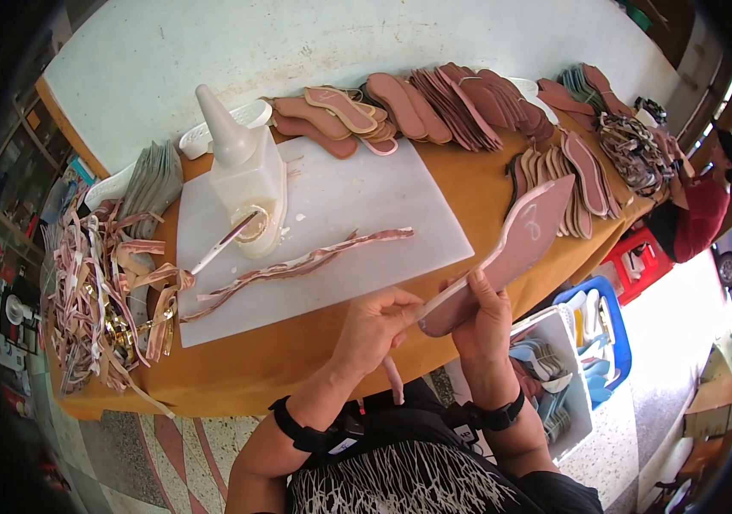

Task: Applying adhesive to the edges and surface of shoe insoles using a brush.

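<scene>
My right hand [484, 319] is closed round the heel half of a brown shoe insole [530, 231], its toe tilted up and away to the right. A pale band runs along the insole's left edge. At the heel end, my left hand [376, 329] pinches a thin pinkish strip [393, 382] whose loose end hangs below the fingers. On the white board [366, 193] lie long pink-and-white strips [297, 267]. A white plastic glue container [255, 176] with a cone top stands behind them, and a brush [222, 244] rests in its opening.
Stacked brown insoles [460, 103] line the table's back, with more insoles [567, 176] at the right. A heap of straps [96, 300] covers the left end. Crates of soles [554, 377] stand beside the table, near a red stool [638, 264] and a person in red [698, 218].
</scene>
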Motion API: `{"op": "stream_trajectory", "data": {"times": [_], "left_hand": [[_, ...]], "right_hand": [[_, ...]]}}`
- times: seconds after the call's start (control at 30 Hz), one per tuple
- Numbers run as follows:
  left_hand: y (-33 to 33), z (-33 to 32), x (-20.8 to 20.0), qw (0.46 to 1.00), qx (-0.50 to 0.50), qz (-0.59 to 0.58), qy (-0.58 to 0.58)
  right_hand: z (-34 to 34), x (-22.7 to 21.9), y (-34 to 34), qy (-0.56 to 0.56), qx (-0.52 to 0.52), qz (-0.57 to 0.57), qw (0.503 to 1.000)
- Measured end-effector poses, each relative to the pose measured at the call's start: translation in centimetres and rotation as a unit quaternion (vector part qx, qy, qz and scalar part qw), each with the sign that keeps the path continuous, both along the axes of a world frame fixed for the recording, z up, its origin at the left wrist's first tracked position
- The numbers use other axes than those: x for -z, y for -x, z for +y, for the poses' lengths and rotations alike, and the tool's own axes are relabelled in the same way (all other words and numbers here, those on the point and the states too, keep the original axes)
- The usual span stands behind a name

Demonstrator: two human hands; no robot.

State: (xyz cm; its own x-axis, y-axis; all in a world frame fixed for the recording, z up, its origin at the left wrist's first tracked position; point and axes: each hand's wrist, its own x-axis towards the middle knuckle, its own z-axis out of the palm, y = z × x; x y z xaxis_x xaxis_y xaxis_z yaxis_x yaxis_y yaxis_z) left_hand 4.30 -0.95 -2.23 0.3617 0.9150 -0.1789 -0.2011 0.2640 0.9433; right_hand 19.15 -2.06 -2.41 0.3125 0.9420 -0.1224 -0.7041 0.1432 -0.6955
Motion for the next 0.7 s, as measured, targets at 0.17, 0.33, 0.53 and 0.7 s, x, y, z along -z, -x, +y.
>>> {"op": "stream_trajectory", "data": {"times": [0.17,0.33,0.53,0.7], "left_hand": [[-0.1,0.05,0.31,0.996,-0.004,-0.081,0.029],[-0.27,0.02,0.44,0.986,-0.014,-0.141,0.084],[-0.24,0.14,0.23,0.969,-0.006,-0.192,0.153],[0.12,0.39,0.17,0.967,0.044,-0.175,0.181]], "right_hand": [[0.23,-0.2,0.05,0.005,0.011,-0.002,1.0],[0.53,-0.25,0.06,-0.005,0.016,0.01,1.0],[0.88,-0.12,0.25,-0.014,0.036,0.022,0.999],[0.8,-0.2,0.28,-0.027,0.027,0.018,0.999]]}}
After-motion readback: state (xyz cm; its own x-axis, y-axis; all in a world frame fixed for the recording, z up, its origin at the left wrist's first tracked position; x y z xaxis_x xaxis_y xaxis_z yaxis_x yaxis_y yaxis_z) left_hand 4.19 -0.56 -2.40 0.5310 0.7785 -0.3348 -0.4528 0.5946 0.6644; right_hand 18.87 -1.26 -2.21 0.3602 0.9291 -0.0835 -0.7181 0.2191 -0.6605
